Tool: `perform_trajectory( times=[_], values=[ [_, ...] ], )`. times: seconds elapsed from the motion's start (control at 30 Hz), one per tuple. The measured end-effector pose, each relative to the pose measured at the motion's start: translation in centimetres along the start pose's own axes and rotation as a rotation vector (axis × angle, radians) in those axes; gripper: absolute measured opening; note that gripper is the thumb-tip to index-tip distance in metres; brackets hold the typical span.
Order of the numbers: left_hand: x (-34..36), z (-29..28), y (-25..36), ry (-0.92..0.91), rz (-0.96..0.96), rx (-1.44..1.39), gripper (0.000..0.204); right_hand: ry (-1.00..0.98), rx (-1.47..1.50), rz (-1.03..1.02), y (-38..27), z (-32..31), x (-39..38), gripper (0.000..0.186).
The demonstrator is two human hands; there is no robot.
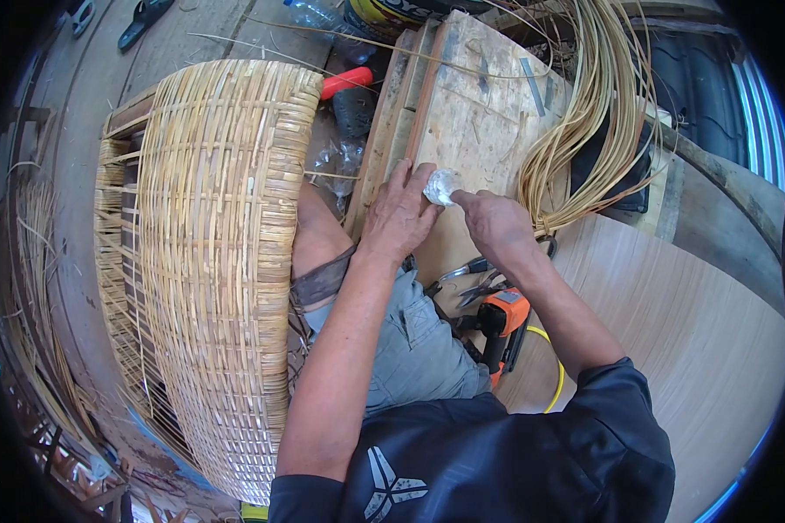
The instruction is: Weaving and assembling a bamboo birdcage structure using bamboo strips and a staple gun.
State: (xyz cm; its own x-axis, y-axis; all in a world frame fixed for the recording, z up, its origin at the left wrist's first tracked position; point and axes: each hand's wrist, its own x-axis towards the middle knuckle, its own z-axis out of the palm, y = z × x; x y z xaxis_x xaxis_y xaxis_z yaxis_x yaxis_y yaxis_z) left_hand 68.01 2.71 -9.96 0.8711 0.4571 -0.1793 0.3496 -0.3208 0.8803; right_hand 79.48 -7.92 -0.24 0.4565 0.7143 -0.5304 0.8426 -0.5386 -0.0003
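The left hand's fingers bend partly closed around the left side of a crumpled silvery bundle, fingertips above and thumb below; the right hand is curled, a digit touching the bundle's right edge, though whether it grips anything underneath cannot be told. The bundle is over the near part of the scuffed wooden board, contact between the two unclear. A flat grey strip lies on the board's upper right. Right of the board, a loose coil of cane strips overlaps its edge; nearer the wearer than the board sits an orange-and-black power tool. Left of the board stands a large woven basket.
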Motion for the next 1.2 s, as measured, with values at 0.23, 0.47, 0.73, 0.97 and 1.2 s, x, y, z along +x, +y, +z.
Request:
perform_trajectory(
  times=[0.23,0.47,0.73,0.97,1.2],
  values=[
    [0.0,-0.5,0.6,-0.033,-0.058,-0.033,0.064,-0.032,0.071,0.009,1.2,-0.4,0.3,0.03],
    [0.1,-0.4,0.5,0.006,-0.032,-0.029,0.064,0.13,0.074,0.026,0.5,0.4,0.4,0.027],
    [0.1,0.0,0.1,0.015,-0.026,-0.017,0.062,-0.029,0.5,-0.022,2.1,0.2,0.9,0.028],
    [0.0,-0.3,0.5,0.018,-0.018,0.003,0.063,-0.251,1.213,0.41,2.9,-0.5,-0.4,0.028],
    [-0.1,0.7,-0.4,-0.017,-0.028,-0.038,0.071,-0.292,1.589,0.383,4.0,-0.4,-2.5,0.023]
  ],
)
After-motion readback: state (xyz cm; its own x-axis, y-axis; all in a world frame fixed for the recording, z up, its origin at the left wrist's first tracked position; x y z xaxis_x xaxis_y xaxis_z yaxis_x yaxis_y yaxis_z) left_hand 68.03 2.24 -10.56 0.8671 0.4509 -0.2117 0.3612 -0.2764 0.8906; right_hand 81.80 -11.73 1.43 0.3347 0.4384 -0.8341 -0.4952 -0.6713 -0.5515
